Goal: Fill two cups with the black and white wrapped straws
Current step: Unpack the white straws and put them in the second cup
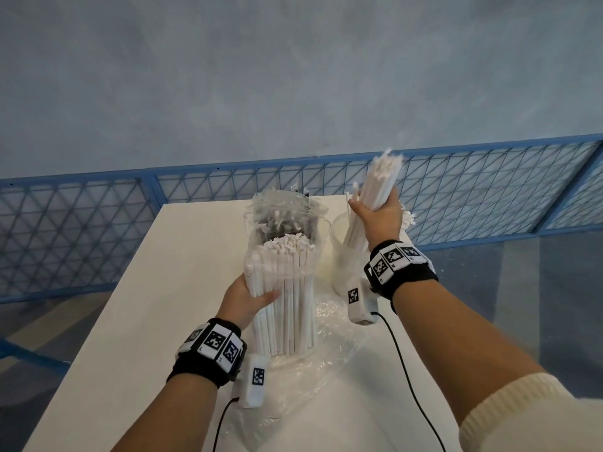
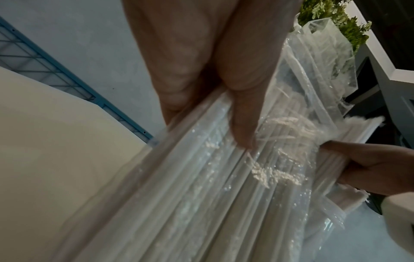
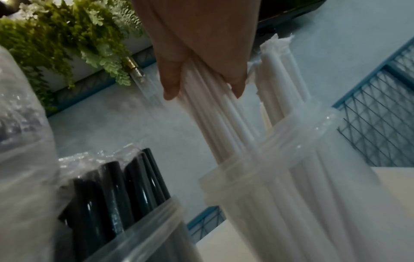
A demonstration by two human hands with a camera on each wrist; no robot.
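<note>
Right hand point(image 1: 380, 213) grips white straws point(image 1: 378, 184) entering the part-filled cup point(image 1: 342, 256); left hand point(image 1: 249, 296) clasps the pack point(image 1: 284, 288) beside it; black straws point(image 3: 116, 186) apparently unfinished.

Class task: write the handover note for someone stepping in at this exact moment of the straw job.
Left hand holds the upright pack of white straws on the table.
Right hand grips a bunch of white straws, lower ends inside the white-straw cup.
Black straws stand, still bagged, in the other cup.
Done: some white straws in their cup.
Left: release this bunch, move the remaining white ones, unbag the black.
</note>
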